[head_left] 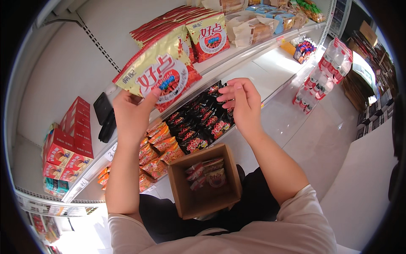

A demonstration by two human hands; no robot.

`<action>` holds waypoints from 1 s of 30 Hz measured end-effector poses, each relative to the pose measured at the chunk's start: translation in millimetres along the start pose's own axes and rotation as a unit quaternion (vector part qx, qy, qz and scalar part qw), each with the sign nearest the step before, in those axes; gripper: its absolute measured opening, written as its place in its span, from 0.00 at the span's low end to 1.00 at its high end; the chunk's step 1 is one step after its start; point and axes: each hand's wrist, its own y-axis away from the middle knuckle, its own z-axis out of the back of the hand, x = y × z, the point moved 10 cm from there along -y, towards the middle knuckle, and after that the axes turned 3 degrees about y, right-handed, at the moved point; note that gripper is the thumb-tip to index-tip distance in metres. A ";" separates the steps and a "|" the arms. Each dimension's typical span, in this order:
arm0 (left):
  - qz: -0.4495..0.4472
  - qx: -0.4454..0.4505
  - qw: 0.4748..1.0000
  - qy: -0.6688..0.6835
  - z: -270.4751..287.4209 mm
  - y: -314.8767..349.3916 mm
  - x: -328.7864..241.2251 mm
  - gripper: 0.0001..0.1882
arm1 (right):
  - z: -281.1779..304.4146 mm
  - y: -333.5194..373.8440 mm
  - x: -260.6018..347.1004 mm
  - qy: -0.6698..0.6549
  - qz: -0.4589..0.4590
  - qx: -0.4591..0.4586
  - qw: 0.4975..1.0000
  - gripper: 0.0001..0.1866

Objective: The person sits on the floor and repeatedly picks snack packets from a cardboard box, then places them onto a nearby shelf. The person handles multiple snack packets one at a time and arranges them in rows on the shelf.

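Note:
My left hand (pixel 133 114) grips a yellow and red snack bag (pixel 163 74) by its lower left part, thumb across the front. The bag is held up before the shelf and hides part of a row of matching snack bags (pixel 208 36) standing there. My right hand (pixel 242 99) is raised to the right of it, fingers loosely curled and apart, holding nothing. Below both hands an open cardboard box (pixel 175 190) rests at my lap, with several more of these bags (pixel 209 174) lying at its bottom.
Black snack packets (pixel 198 122) and orange packets (pixel 156 154) fill the lower shelf. Red boxes (pixel 76 135) stand at the left near a dark device (pixel 105 116). Brown bread packages (pixel 251 27) sit farther along the upper shelf. Shrink-wrapped bottles (pixel 323 76) stand on the floor at right.

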 end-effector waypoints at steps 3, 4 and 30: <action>-0.014 -0.030 0.996 -0.087 -2.0 -48.5 4.9 0.13 | 4.6 -10.9 -24.0 -0.024 -0.051 0.002 0.998 0.14; -0.008 -0.031 0.993 -0.111 -7.1 -59.0 9.7 0.14 | 6.9 -13.7 -33.0 -0.026 -0.066 0.004 0.997 0.13; -0.004 -0.014 0.959 -0.284 -31.2 -81.3 43.7 0.25 | -19.5 -8.0 -47.5 0.166 -0.006 0.159 0.973 0.11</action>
